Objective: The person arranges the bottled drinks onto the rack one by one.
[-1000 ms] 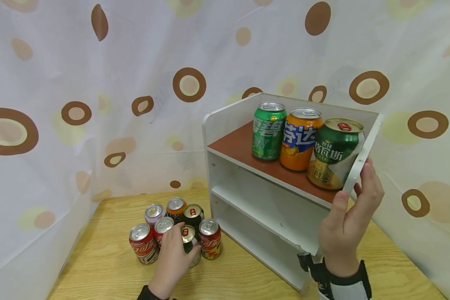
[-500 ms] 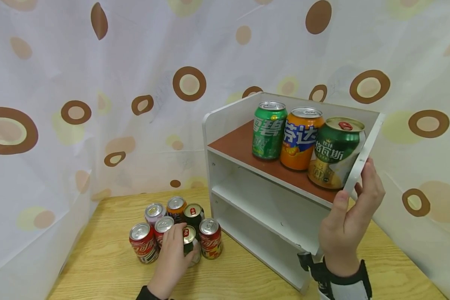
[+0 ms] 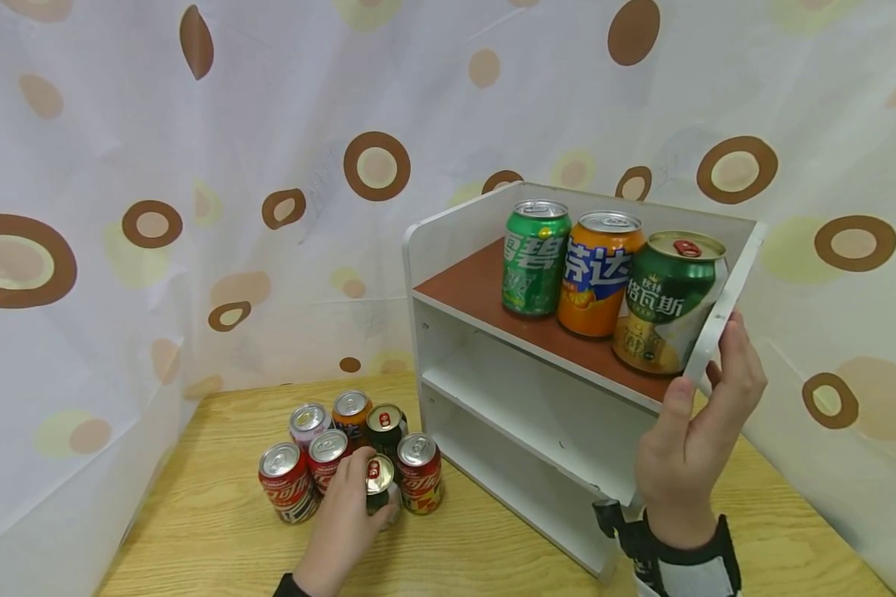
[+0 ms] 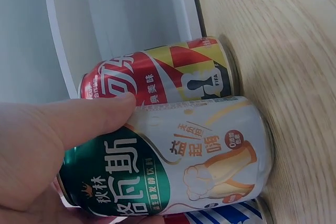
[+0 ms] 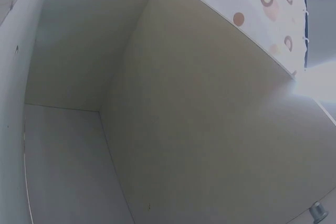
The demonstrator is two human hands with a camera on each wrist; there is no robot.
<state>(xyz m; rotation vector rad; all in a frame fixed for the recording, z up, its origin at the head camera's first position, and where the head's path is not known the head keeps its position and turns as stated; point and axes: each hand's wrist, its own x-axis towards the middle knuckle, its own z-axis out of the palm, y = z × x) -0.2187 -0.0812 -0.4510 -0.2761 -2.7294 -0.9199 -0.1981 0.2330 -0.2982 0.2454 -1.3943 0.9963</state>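
Behind the bare right hand (image 3: 698,439), 1 black band (image 3: 727,547) circles the wrist; against it sits a pale, whitish panel (image 3: 694,576), and a small black fitting (image 3: 608,518) juts out thumb-side. Behind the bare left hand (image 3: 347,506), a black cuff (image 3: 289,587) shows.

Dim right wrist view, edge glare (image 5: 319,82)

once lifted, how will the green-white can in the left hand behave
The green-white can should feel stiff: its wall looks undented. Its glossy surface may slip in the left hand; the round body could roll if tipped.
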